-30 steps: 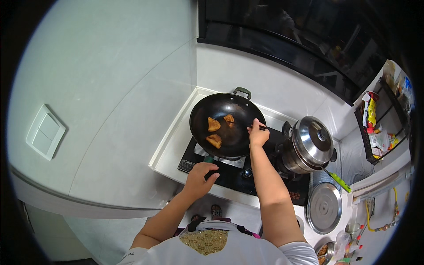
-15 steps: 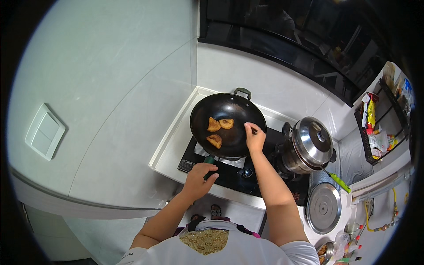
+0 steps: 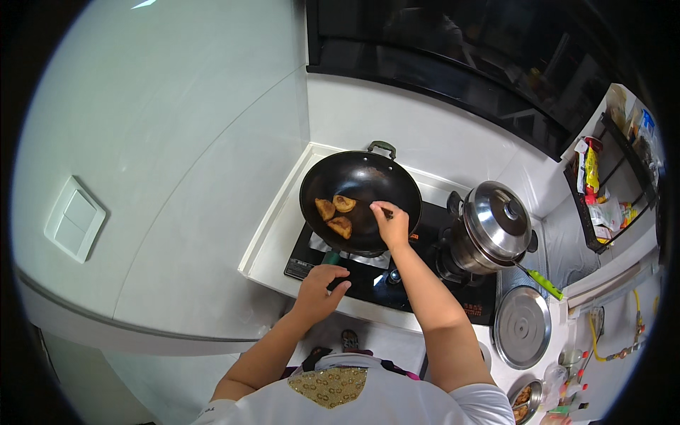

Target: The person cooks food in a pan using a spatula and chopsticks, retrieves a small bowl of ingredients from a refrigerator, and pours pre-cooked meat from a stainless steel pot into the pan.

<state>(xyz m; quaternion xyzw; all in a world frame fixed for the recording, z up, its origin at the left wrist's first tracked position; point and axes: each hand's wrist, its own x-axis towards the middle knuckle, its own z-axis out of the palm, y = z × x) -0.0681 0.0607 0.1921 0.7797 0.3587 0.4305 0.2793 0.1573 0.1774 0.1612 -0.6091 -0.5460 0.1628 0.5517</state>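
Three food pieces [image 3: 341, 227] look well browned, still inside the wok [image 3: 382, 177]; left hand [image 3: 319, 289] grasps its handle [image 3: 331, 258], right hand [image 3: 393, 225] pinches a dark utensil [image 3: 388, 213].

Wok [image 3: 368, 180]: dark metal, smooth, low sheen. Pastries [image 3: 345, 204]: rough, crusty. Lid [image 3: 496, 219]: polished metal, mirror-bright. Disc [image 3: 523, 326]: duller metal. Hob [image 3: 478, 290]: glossy, glass-like. Switch [image 3: 76, 218]: smooth plastic. Shirt [image 3: 411, 397]: matt cloth; patch [image 3: 329, 386] glittery, rough-looking. Desk [image 3: 271, 246]: smooth.
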